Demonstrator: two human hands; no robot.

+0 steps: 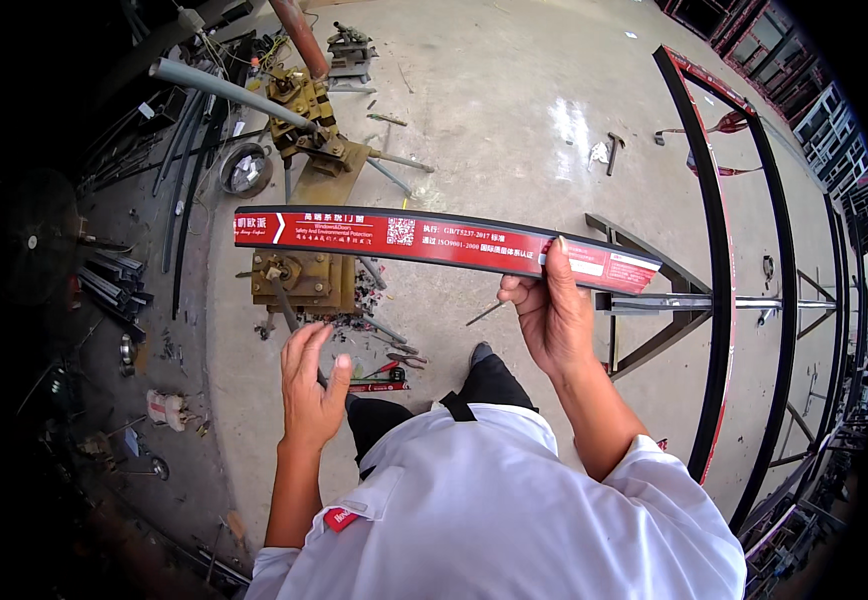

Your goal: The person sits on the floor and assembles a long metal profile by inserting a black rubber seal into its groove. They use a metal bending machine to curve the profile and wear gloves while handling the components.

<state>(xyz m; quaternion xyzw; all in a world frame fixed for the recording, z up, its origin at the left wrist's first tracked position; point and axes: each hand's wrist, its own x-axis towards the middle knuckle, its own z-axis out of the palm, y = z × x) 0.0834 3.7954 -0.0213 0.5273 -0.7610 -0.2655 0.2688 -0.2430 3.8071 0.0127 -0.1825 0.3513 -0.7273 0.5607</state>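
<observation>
In the head view, the right hand (551,318) is raised in front of the body, with its fingers and thumb pinching a long black bar (444,238) near the bar's right end. The bar carries a red printed film along its face and runs nearly level, from above the brown machine (299,278) on the left to just past the hand on the right, held clear of the floor.

The left hand (310,380) hangs lower, palm toward the body, with its fingers loosely spread and slightly curled; it holds nothing and sits well below the bar. Just beside it on the floor lies a red-handled tool (379,383) among scattered metal bits.

To the right, a large black frame (722,250) rests on a steel stand (654,300). A hammer (614,150) lies on the concrete floor (494,110) farther off. A grey pipe (224,90) slants over another machine at the upper left. The person wears a white shirt (514,510).
</observation>
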